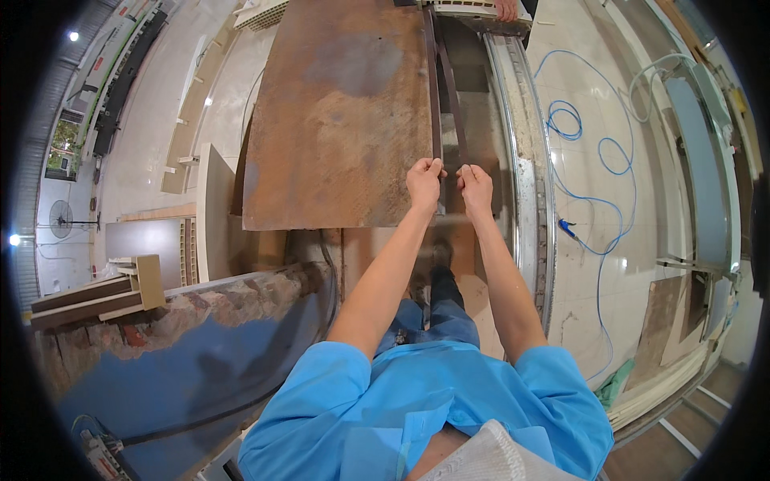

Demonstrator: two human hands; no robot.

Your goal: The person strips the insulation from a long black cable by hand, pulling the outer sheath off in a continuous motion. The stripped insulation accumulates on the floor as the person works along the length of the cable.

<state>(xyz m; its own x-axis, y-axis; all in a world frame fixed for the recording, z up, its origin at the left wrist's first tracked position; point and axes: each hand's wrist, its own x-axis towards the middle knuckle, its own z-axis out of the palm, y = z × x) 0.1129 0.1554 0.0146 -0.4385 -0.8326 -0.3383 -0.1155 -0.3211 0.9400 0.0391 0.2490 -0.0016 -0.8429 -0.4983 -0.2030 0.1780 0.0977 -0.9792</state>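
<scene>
Strips [437,96] of narrow, dark brown material are the centre of attention here, a pair of them running away along the right-hand edge of the rust-brown bench [337,152]. And look at the hands: left hand [423,184] curled tight, thumb and forefinger pinched on the near end of one strip; right hand [476,190] just beside it, fingers folded in, gripping the near end of the other. Neither is loose, neither palm shows, and there's a slim gap between the two fists!

Up the lane, the strips draw together toward the far end of the bench, and they spread apart as they come to the person. They sit between that bench edge and the long metal rail [525,184] on the right. At the very top, another person's hand [507,10] is in the frame; whether it touches the strips, one cannot tell.

So the step in hand looks like holding two ends apart and in line, a control job rather than a lifting one. The next move, by this reading, calls for both hands working as a pair: even tension, matched pace, strips clear of each other and of the bench edge, and an eye on that far end.
</scene>
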